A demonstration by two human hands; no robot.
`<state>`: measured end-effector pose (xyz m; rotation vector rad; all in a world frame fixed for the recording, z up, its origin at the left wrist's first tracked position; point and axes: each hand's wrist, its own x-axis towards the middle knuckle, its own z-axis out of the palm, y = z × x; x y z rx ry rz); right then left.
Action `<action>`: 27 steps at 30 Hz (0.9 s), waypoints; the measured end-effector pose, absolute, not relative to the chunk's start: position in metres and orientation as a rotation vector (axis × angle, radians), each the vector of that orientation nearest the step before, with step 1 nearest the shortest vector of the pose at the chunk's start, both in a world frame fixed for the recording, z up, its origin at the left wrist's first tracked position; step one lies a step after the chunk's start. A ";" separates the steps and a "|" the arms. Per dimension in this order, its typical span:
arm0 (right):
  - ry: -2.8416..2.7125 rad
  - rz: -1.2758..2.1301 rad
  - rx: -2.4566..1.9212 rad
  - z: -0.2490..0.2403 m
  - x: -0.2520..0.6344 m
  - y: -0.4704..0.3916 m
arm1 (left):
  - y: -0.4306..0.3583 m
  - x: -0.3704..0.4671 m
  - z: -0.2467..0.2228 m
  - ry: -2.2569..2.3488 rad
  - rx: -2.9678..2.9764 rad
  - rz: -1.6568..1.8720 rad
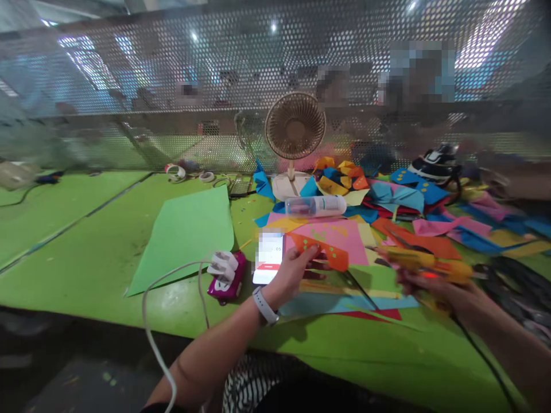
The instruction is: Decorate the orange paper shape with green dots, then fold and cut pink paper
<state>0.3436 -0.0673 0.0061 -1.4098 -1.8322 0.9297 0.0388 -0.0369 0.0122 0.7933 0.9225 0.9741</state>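
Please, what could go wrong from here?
The yellow tool in the right grip shows a red light; if hot, it might burn the left grip, which holds orange paper. A tug on the tool's black cord could jerk it. The bottle lies on its side and might roll.

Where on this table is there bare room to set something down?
Most room: green tabletop left of the green sheet, either side of the dark seam. A strip also lies between the light-blue paper and the near edge. It's crowded around the fan and rightward, among paper scraps and black cables.
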 end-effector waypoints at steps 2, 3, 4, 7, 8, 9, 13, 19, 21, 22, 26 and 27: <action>-1.769 1.304 -1.262 0.013 0.316 -0.061 | -0.035 0.037 0.011 0.922 0.805 0.990; -1.731 1.378 -1.237 0.016 0.306 -0.058 | -0.034 0.037 0.011 0.921 0.813 1.000; -1.703 1.427 -1.254 0.019 0.298 -0.056 | -0.034 0.036 0.011 0.921 0.817 1.009; -1.680 1.447 -1.325 0.025 0.286 -0.056 | -0.033 0.036 0.011 0.926 0.815 1.021; -1.685 1.433 -1.325 0.026 0.285 -0.057 | -0.033 0.036 0.012 0.926 0.815 1.026; -1.689 1.412 -1.317 0.026 0.284 -0.058 | -0.033 0.036 0.012 0.924 0.818 1.031; -1.664 1.332 -1.366 0.025 0.284 -0.060 | -0.034 0.037 0.015 0.932 0.839 1.037; -1.661 1.312 -1.390 0.030 0.283 -0.060 | -0.033 0.038 0.016 0.930 0.875 1.024; -1.666 1.321 -1.404 0.032 0.283 -0.061 | -0.033 0.038 0.017 0.929 0.882 1.031; -1.667 1.315 -1.414 0.032 0.283 -0.061 | -0.033 0.038 0.017 0.930 0.880 1.036; -1.677 1.259 -1.425 0.026 0.283 -0.061 | -0.032 0.037 0.016 0.940 0.866 1.043; -1.679 1.258 -1.410 0.023 0.283 -0.060 | -0.032 0.037 0.016 0.943 0.864 1.041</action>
